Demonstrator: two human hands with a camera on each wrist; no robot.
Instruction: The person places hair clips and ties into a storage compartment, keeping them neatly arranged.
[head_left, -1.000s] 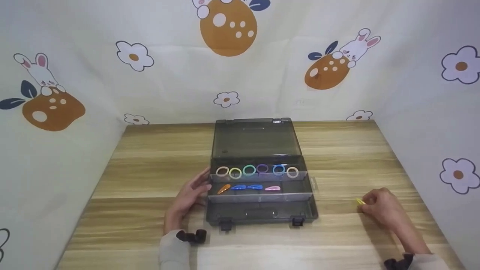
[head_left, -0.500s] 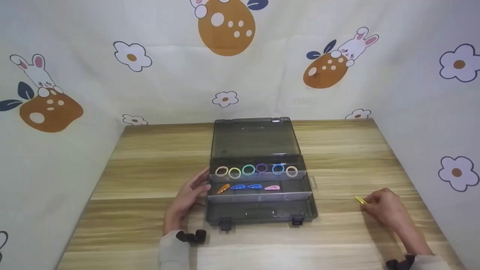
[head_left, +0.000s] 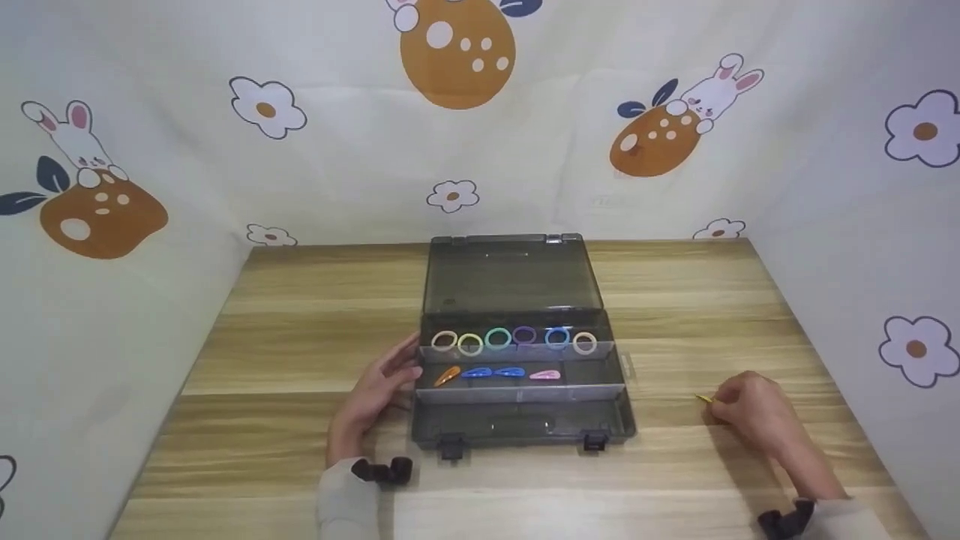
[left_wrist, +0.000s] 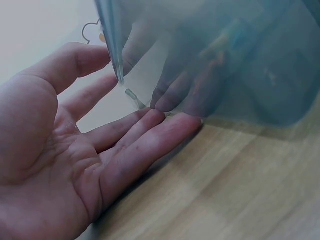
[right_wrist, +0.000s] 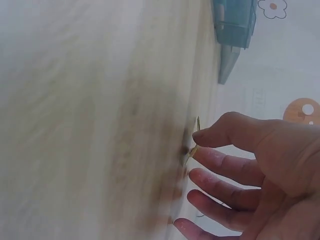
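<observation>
In the head view my right hand (head_left: 754, 409) pinches a yellow hair clip (head_left: 704, 399) between thumb and index finger, right of the box and low over the table. The right wrist view shows this clip (right_wrist: 198, 125) edge-on, with the other fingers spread below it. My left hand (head_left: 379, 390) rests against the left side of a dark see-through storage box (head_left: 517, 435), its fingers extended. Seen from the left wrist, the fingertips touch the box wall (left_wrist: 270, 75). Orange (head_left: 447, 376), blue (head_left: 477, 373) and pink (head_left: 545, 375) hair clips lie in the middle compartment.
Several coloured hair ties, such as a green one (head_left: 498, 338), line the back compartment. The box lid (head_left: 514, 274) stands open at the rear. Two black latches (head_left: 451, 448) jut from the front. A patterned cloth (head_left: 360, 172) walls off the wooden table (head_left: 300, 315).
My right hand has shifted slightly left toward the box with the yellow hair clip, which now appears more edge-on. The left hand and the box stay in place.
</observation>
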